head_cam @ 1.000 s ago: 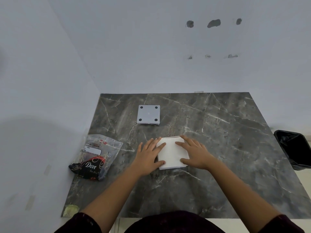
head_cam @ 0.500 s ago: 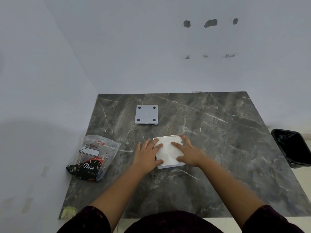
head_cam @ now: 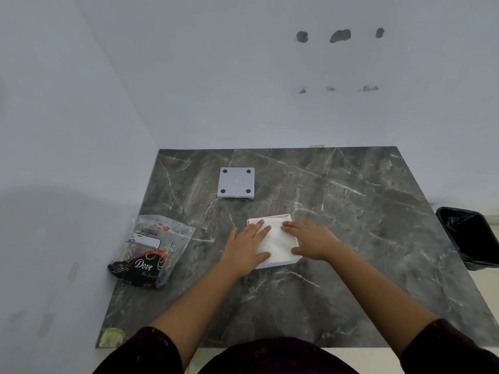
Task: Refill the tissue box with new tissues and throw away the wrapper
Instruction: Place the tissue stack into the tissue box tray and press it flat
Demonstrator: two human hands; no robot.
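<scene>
Left hand (head_cam: 247,248): flat, palm down, fingers spread apart and stretched over the left part of the white tissue stack (head_cam: 278,244); thumb along the stack's near left edge; pressing, not clasping.
Right hand (head_cam: 310,241): flat, palm down, fingers spread and pointing left across the right part of the stack; thumb at the near right corner; pressing, not clasping.
Tissue stack: directly under both palms, white and square, seated in the open tissue box (head_cam: 293,261), only a thin white rim of it showing at the far edge and the near right corner.
Gap between hands: bare strip of tissue visible, fingertips of the two hands close but apart.
Box base (head_cam: 236,183): grey square panel with four dark round feet facing up, straight beyond the hands, well apart from them.
Wrapper (head_cam: 151,251): clear and black plastic bag printed "Dove", crumpled, lying open to the left of the left hand, apart from it, near the tabletop's left edge.
Bin (head_cam: 471,237): black-lined, far to the right of the right hand, past the table edge.
Table (head_cam: 351,265): dark grey marble with pale veins, under both forearms.
Sleeves: dark fabric, at the near edge of view.
</scene>
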